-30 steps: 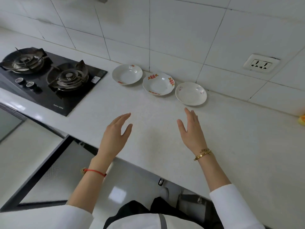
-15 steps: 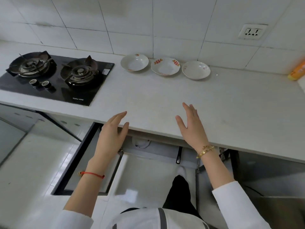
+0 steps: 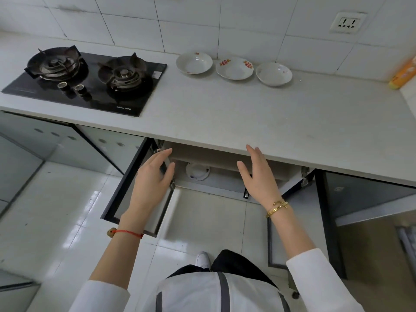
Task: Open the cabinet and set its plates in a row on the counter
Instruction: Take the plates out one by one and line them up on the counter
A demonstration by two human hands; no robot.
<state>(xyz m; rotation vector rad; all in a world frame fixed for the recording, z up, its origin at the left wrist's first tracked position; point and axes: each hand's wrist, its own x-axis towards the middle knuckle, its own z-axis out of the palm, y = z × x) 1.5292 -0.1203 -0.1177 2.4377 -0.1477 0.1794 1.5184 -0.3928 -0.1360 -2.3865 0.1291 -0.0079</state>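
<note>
Before open cabinet (image 3: 225, 161) — left hand (image 3: 153, 176), right hand (image 3: 258, 176) raised, fingers straight, seemingly empty.

Layout: counter above, open cabinet below, my hands in front of the opening.

Three shallow white ceramic plates stand in a row on the pale stone counter (image 3: 247, 113), against the tiled wall: left plate (image 3: 194, 63), middle plate (image 3: 234, 68), right plate (image 3: 274, 73), close together. The black glass two-burner gas hob (image 3: 87, 79) lies left of the row; the white wall socket (image 3: 347, 22) sits above and right of it. Beneath the counter the white double-door cabinet (image 3: 225, 158) stands open, one door to each side. One more white plate (image 3: 197, 172) lies inside, at left. My left hand (image 3: 152, 183) and right hand (image 3: 258, 176) hang before the opening, apart, touching nothing.
</note>
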